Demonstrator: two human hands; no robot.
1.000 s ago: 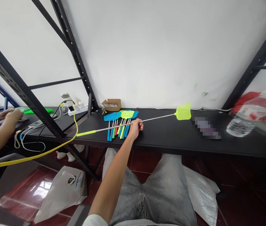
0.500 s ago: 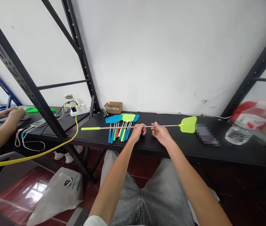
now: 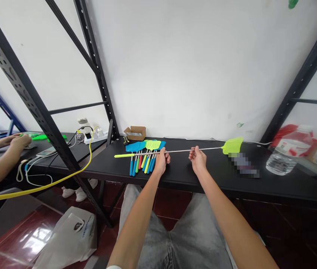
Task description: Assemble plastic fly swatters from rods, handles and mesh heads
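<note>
A long telescopic fly swatter (image 3: 178, 151) stretches sideways above the black table, its yellow-green handle at the left and its yellow-green mesh head at the right. My left hand (image 3: 162, 161) is closed round the thin metal rod, nearer the handle. Farther right along the same rod, my right hand (image 3: 198, 158) pinches it with curled fingers. Behind and left of my left hand lies a row of several shorter fly swatters (image 3: 144, 158) with blue, green and yellow heads and coloured grips; the held rod crosses over them.
A small open cardboard box (image 3: 135, 133) stands by the wall. On the right are a pixelated item (image 3: 244, 164) and a large clear bottle (image 3: 283, 157). A yellow cable (image 3: 63, 178) hangs at the left, near a metal rack post (image 3: 54, 138). Another person's hands (image 3: 18, 142) work at far left.
The held swatter has shifted to the right, its head now slightly higher and turned. My right hand has moved right along with it and its fingers have closed more on the rod.
</note>
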